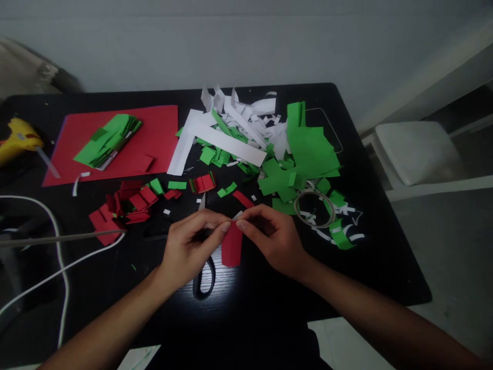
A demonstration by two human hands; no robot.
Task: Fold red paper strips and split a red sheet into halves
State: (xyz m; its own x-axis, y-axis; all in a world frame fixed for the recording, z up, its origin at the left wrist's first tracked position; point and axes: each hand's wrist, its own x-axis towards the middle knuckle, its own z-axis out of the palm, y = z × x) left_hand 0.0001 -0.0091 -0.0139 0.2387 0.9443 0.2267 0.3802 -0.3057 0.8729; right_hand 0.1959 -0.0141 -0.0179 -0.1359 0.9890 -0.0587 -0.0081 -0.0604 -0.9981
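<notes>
Between my two hands hangs a strip of red paper [231,246], pinched at its top edge. My left hand [192,244] has thumb and forefinger closed on the left side of that edge. On the right side, my right hand [271,234] pinches it the same way. A small white piece [238,215] shows just above the fingertips; whether it is attached to the red paper I cannot tell. Beneath my left hand lie scissors [204,280] with black handles, partly hidden, the blade tip poking out beyond the knuckles.
Green paper scraps [310,149] and white paper strips [231,136] are heaped at the back. Folded red pieces [134,203] lie left, near a red sheet [162,133] bearing a green bundle [110,141]. A yellow glue gun [19,139], white cable [63,267] and tape ring [315,209] are around.
</notes>
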